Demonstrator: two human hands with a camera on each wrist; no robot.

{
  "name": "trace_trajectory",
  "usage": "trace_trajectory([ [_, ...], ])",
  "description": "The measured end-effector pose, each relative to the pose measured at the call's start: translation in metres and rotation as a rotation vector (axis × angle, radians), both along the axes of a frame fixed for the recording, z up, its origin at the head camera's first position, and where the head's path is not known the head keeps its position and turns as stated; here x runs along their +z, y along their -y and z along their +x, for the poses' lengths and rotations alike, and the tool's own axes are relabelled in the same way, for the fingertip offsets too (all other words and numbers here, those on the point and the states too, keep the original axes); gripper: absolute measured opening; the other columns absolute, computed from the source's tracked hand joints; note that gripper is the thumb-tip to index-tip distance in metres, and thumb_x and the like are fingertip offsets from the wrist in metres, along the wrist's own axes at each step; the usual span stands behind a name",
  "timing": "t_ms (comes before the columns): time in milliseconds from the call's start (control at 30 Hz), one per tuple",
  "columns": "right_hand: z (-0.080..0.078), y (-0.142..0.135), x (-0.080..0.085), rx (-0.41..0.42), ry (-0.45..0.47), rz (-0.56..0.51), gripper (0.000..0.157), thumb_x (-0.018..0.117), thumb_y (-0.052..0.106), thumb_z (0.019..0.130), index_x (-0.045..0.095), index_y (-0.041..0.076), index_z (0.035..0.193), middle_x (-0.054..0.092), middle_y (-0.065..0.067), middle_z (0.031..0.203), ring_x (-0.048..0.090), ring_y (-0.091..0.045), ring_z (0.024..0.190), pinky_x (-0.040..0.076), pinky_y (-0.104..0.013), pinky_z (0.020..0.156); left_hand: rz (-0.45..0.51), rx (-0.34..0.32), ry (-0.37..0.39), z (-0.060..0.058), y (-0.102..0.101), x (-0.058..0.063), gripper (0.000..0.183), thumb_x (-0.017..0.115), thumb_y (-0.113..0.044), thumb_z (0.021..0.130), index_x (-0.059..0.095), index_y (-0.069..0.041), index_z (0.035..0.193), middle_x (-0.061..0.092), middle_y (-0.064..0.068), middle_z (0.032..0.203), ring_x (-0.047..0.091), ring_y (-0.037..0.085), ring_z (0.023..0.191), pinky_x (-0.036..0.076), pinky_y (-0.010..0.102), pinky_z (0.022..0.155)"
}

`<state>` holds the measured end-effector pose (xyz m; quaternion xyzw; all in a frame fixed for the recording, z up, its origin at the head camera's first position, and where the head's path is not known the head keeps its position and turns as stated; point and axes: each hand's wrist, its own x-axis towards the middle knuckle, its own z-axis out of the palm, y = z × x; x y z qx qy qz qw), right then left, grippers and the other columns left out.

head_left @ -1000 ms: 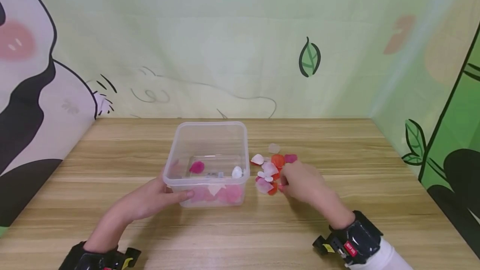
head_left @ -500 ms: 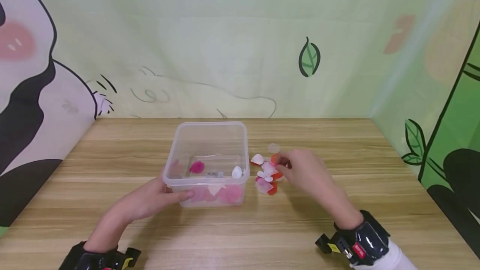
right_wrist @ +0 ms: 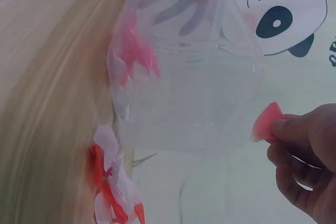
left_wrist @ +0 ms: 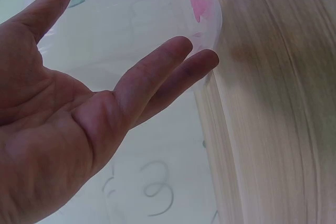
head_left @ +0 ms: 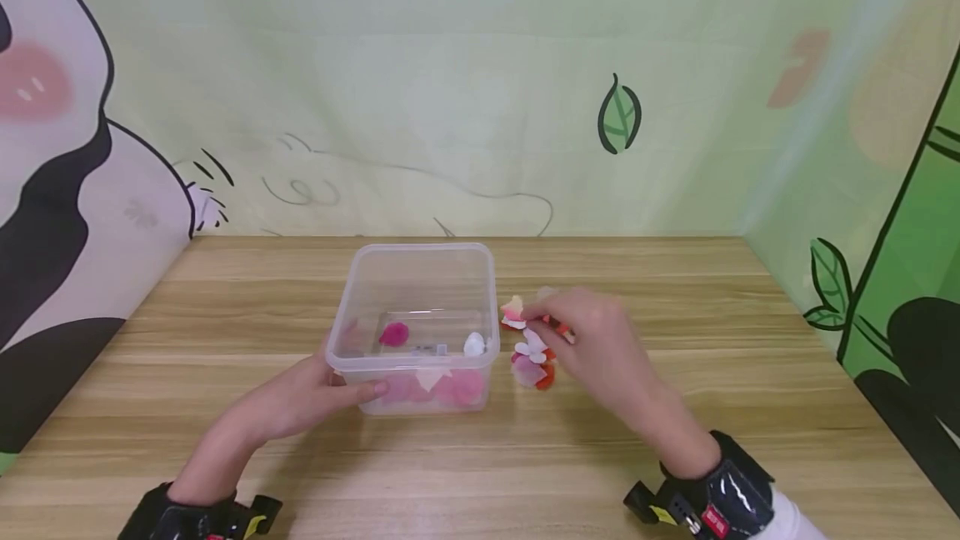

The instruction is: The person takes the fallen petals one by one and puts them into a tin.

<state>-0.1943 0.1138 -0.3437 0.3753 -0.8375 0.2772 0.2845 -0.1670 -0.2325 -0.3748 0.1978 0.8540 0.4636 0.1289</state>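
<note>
A clear plastic box [head_left: 411, 363] stands on the wooden table, with pink and white petals [head_left: 459, 387] inside. My left hand [head_left: 300, 398] steadies its left side, the thumb along the front wall. The left wrist view shows that hand's fingers [left_wrist: 152, 72] straight and spread against the plastic. To the right of the box, my right hand [head_left: 607, 348] pinches a pink petal with a pale edge [right_wrist: 266, 123] between thumb and fingertips. The petal is raised in the right wrist view. Below it lies a small heap of white, lilac and orange petals [head_left: 529, 370], partly hidden by the hand.
The wooden table [head_left: 420, 482] reaches back to a pale green cloth backdrop [head_left: 465, 107] with panda and leaf drawings. A dark pink petal [head_left: 393, 334] lies inside the box, with a white one [head_left: 474, 345] toward its right side.
My right hand has come from the right side of the heap up and left toward the box, a pink petal now in its pinch. The left hand and the box have stayed still.
</note>
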Motion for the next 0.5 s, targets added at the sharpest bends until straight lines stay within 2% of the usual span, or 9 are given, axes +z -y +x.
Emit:
trace_trajectory([
  [167, 0.005, 0.008, -0.003, 0.083, -0.066, -0.013, 0.02, 0.081, -0.002, 0.077, 0.075, 0.009, 0.093, 0.069, 0.004, 0.091, 0.065, -0.012, 0.081, 0.047, -0.021, 0.072, 0.009, -0.004, -0.005, 0.0, -0.001, 0.0, 0.091, 0.07, -0.031, 0.093, 0.005, -0.023, 0.156, 0.038, 0.01, 0.146, 0.048, 0.025, 0.121, 0.036, 0.022, 0.096],
  [367, 0.01, 0.016, -0.006, 0.178, -0.103, -0.04, 0.024, 0.077, -0.006, 0.078, 0.073, 0.006, 0.098, 0.068, 0.003, 0.097, 0.063, -0.015, 0.089, 0.045, -0.024, 0.084, 0.029, -0.009, -0.01, -0.001, -0.001, -0.002, 0.089, 0.071, -0.031, 0.093, 0.008, -0.025, 0.156, 0.037, 0.005, 0.148, 0.045, 0.025, 0.125, 0.034, 0.021, 0.098],
  [500, 0.011, 0.019, -0.008, 0.203, -0.122, -0.011, 0.028, 0.079, -0.004, 0.078, 0.072, 0.003, 0.104, 0.069, -0.001, 0.101, 0.064, -0.017, 0.093, 0.045, -0.025, 0.089, 0.027, -0.008, -0.012, -0.001, -0.001, -0.002, 0.09, 0.071, -0.031, 0.093, 0.008, -0.024, 0.156, 0.036, 0.006, 0.148, 0.044, 0.026, 0.126, 0.033, 0.02, 0.098],
])
